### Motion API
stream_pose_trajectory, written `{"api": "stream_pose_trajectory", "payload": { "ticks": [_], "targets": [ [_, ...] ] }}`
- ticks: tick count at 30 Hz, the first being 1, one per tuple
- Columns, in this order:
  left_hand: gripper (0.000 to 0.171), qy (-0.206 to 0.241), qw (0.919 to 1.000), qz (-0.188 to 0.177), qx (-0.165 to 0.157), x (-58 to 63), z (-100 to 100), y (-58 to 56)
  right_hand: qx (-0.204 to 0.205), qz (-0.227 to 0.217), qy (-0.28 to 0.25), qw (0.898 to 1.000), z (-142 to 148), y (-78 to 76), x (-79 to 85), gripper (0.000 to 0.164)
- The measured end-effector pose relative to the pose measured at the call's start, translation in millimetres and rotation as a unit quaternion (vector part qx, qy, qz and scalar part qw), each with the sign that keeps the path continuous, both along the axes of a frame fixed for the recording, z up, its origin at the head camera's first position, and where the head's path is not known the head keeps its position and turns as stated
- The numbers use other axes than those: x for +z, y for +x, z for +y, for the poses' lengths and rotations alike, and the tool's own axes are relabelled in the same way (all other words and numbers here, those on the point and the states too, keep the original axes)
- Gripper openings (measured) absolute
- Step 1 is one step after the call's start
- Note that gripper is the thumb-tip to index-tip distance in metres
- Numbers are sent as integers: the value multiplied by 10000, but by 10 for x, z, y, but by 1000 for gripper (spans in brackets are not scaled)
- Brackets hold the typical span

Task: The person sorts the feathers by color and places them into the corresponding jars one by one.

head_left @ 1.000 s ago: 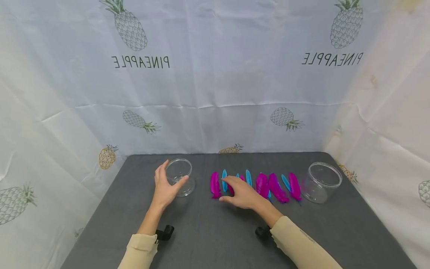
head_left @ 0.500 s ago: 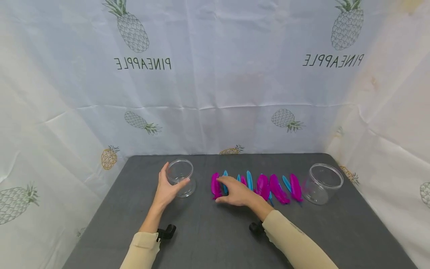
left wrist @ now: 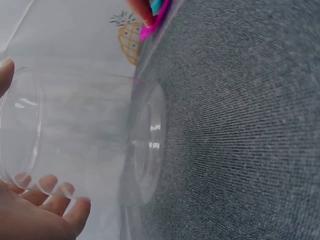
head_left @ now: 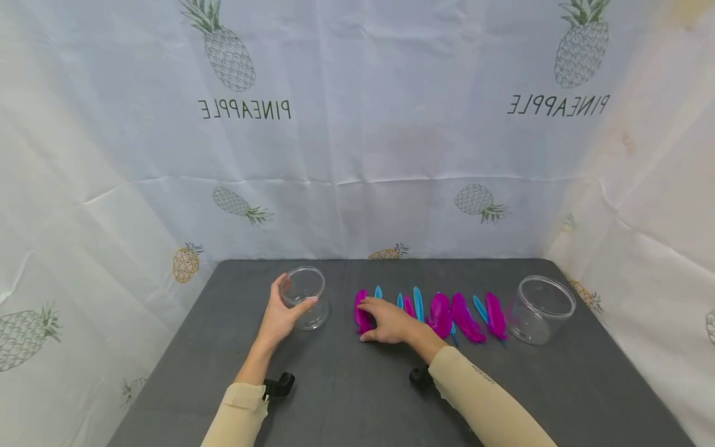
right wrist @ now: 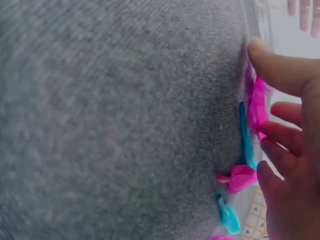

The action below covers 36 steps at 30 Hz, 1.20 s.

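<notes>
My left hand (head_left: 279,318) holds a clear jar (head_left: 314,318) upright on the dark tabletop, thumb on the near side and fingers round the far side. The left wrist view shows the fingers along the wall of the jar (left wrist: 85,135), near its rim. My right hand (head_left: 389,323) is at the leftmost magenta feather (head_left: 360,310), its thumb and fingers apart around it. In the right wrist view that magenta feather (right wrist: 258,107) lies between thumb and fingertips, with a blue feather (right wrist: 246,137) beside it. The hand partly covers this blue feather in the head view.
More magenta feathers (head_left: 465,320) and blue feathers (head_left: 418,304) lie in a row to the right of my right hand. A second clear jar (head_left: 533,326) stands at the row's right end. Behind the table (head_left: 346,385) hangs a pineapple-print cloth (head_left: 357,124).
My right hand has moved left along the row, from the blue feather to the leftmost magenta one. My left hand stays on the jar. The head view has shifted slightly.
</notes>
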<state>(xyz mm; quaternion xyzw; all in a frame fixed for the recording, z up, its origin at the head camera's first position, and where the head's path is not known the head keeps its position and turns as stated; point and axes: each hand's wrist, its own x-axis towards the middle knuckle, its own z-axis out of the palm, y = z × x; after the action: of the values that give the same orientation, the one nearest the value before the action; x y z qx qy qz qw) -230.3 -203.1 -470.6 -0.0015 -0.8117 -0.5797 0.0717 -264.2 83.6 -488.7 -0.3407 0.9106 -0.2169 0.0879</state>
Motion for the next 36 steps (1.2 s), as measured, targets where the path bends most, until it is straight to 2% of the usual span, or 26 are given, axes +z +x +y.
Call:
{"api": "stream_pose_trajectory", "payload": {
  "ticks": [10, 17, 25, 30, 36],
  "targets": [
    [106, -108, 9999, 2, -63, 2, -2, 9, 191, 312, 380, 9986, -23, 26, 0, 50],
    [107, -202, 9997, -25, -137, 8, 3, 12, 132, 167, -360, 9991, -7, 5, 32, 34],
    [104, -420, 9989, 63, -182, 5, 13, 35, -295, -6, -1253, 9917, 31, 24, 57, 25],
    [102, -485, 9986, 88, -207, -15, 28, 46, -518, 154, -1619, 9853, 35, 55, 93, 19],
    [101, -487, 9981, 93, -365, 8, 54, 71, -574, 477, -2120, 9744, 37, 73, 185, 18]
  ]
}}
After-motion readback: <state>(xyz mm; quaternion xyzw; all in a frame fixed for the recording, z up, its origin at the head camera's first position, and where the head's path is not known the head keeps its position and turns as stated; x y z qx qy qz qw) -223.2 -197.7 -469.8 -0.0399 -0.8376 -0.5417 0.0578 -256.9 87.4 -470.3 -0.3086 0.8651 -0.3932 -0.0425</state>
